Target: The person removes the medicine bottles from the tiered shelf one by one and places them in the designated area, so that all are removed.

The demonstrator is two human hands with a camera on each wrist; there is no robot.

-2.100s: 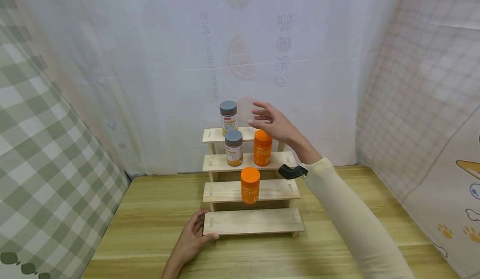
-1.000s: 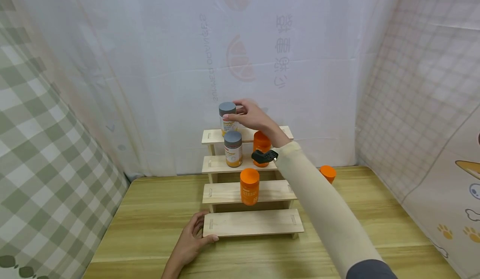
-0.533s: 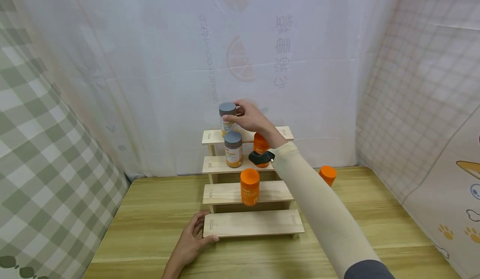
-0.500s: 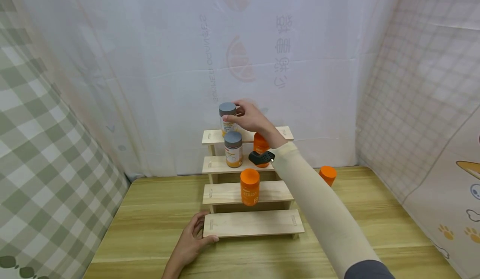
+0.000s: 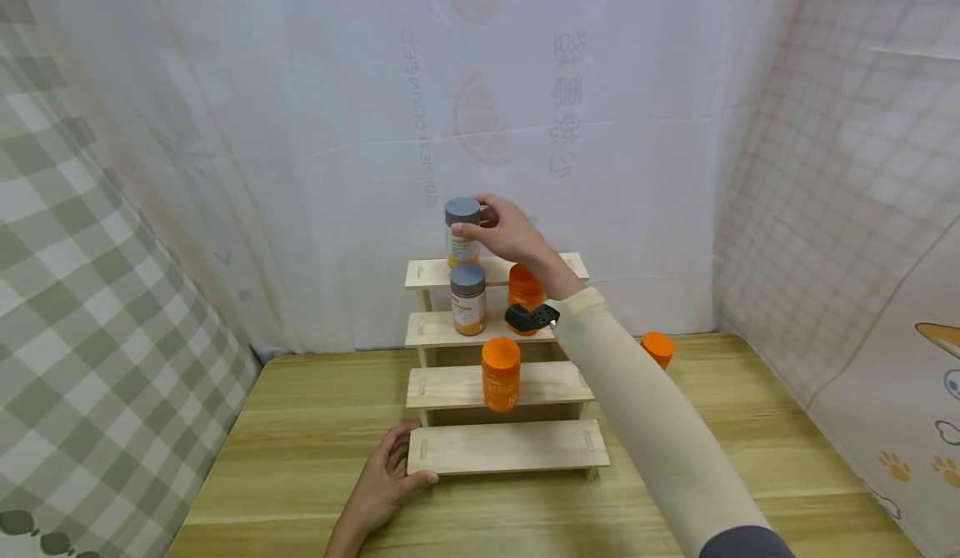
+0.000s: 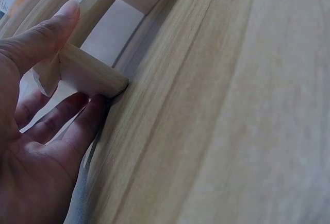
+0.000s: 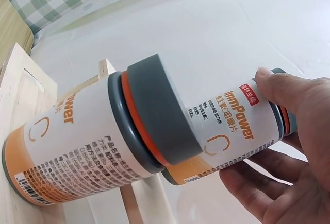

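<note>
My right hand (image 5: 512, 231) pinches a grey-lidded vitamin bottle (image 5: 462, 211) at the top step of a tiered wooden rack (image 5: 510, 448). In the right wrist view, the thumb presses near the neck of this held bottle (image 7: 227, 123), with fingers at its far side. A second grey-lidded bottle (image 5: 468, 308) stands one step lower. Beside it is an orange bottle (image 5: 525, 285), partly behind my wrist. Another orange bottle (image 5: 501, 376) stands on the step below. My left hand (image 5: 381, 483) grips the left end of the bottom step, thumb on top, fingers beside the leg (image 6: 93, 72).
On the wooden table (image 5: 315, 408), to the right of the rack, an orange-lidded bottle (image 5: 657, 348) stands partly hidden by my right sleeve. A pale printed curtain (image 5: 322, 208) hangs behind. Checked cloth (image 5: 67, 291) borders the left side.
My right hand has come in from the right and taken hold of the top bottle, which has just shifted slightly right and up. The orange bottle on the table has come into view. My left hand stays put.
</note>
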